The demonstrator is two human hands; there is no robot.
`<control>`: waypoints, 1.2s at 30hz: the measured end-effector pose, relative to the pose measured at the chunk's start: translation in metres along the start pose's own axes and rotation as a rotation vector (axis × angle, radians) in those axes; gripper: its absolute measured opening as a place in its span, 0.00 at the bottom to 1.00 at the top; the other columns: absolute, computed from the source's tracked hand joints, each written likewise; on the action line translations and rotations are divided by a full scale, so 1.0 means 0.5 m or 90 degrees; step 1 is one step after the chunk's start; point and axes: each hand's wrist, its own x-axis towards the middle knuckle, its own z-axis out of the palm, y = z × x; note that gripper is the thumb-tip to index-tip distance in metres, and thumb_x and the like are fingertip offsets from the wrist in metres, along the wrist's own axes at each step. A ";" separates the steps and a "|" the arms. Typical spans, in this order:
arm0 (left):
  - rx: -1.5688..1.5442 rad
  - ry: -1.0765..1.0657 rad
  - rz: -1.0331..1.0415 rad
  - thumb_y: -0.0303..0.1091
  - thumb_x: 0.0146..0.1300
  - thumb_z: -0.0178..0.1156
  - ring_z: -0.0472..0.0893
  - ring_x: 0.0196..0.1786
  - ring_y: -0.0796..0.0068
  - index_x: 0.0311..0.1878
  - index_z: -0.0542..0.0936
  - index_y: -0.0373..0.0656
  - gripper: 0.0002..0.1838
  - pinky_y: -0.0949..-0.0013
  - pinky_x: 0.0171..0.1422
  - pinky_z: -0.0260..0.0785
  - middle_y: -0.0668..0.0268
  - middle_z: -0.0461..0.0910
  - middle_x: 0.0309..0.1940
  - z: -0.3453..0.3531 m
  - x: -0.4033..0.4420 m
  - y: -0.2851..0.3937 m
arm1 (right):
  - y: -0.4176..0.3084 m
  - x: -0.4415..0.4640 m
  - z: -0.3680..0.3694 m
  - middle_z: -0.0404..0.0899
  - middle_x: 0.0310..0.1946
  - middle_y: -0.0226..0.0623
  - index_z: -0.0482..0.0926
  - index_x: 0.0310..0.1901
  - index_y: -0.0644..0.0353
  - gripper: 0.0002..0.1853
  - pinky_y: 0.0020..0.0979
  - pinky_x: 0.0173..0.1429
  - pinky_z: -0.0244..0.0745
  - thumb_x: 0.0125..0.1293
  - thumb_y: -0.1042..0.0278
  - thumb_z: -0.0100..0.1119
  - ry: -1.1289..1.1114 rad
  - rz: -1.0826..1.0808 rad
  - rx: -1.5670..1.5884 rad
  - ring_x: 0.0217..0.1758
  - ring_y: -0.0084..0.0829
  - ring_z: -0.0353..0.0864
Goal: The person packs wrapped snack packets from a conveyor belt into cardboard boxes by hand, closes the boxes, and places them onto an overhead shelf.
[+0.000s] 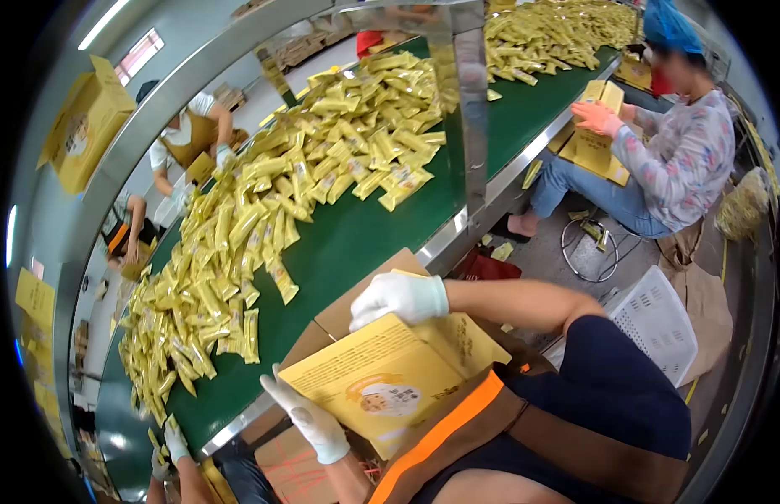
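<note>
A yellow carton [381, 382] with printed text and a round picture leans tilted across my lap, its printed side facing me. My left hand [310, 424], in a white glove, lies along the carton's left side with fingers stretched out and touching it. Over the carton's upper edge is my right hand [400, 298], also gloved in white. Its fingers are curled closed, and whatever they hold is hidden. A yellow flap [470, 344] sticks out on the carton's right. Just beyond, a brown cardboard box [323, 332] stands against the conveyor's edge.
Small yellow packets [264, 210] are heaped on the green conveyor belt [348, 227]. A metal post [470, 118] rises at its edge. One co-worker [675, 151] sits at right with a carton; others work across the belt. A white perforated basket [646, 323] lies on the floor.
</note>
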 end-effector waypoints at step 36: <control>0.352 -0.227 -0.096 0.50 0.76 0.44 0.74 0.66 0.60 0.66 0.74 0.37 0.28 0.67 0.72 0.61 0.54 0.76 0.63 0.014 0.057 0.125 | 0.040 -0.270 0.172 0.60 0.73 0.45 0.48 0.76 0.65 0.44 0.39 0.76 0.60 0.67 0.56 0.60 0.360 0.355 0.792 0.75 0.39 0.62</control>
